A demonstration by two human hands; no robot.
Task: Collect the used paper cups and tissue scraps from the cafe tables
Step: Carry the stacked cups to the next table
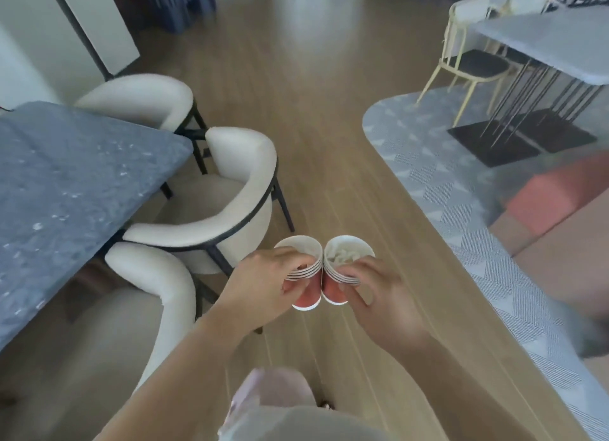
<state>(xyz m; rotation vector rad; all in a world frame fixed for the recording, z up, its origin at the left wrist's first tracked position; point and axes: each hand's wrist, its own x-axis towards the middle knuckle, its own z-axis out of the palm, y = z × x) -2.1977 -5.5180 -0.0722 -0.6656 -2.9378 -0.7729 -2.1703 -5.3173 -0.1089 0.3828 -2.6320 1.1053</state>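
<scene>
I hold two stacks of nested red-and-white paper cups side by side above the wooden floor. My left hand [263, 279] grips the left cup stack [304, 300], whose top cup looks empty. My right hand [375, 295] grips the right cup stack [334, 294], and crumpled white tissue scraps [344, 254] lie in its top cup. The two stacks touch at their rims. Fingers cover much of each stack's side.
A grey stone-pattern table [66, 190] stands at left with three cream armchairs [237, 190] tucked around it. A pale table [553, 42] on thin black legs and a light-framed chair [471, 65] stand on a grey patterned rug [461, 193] at right. A wooden-floor aisle runs ahead between them.
</scene>
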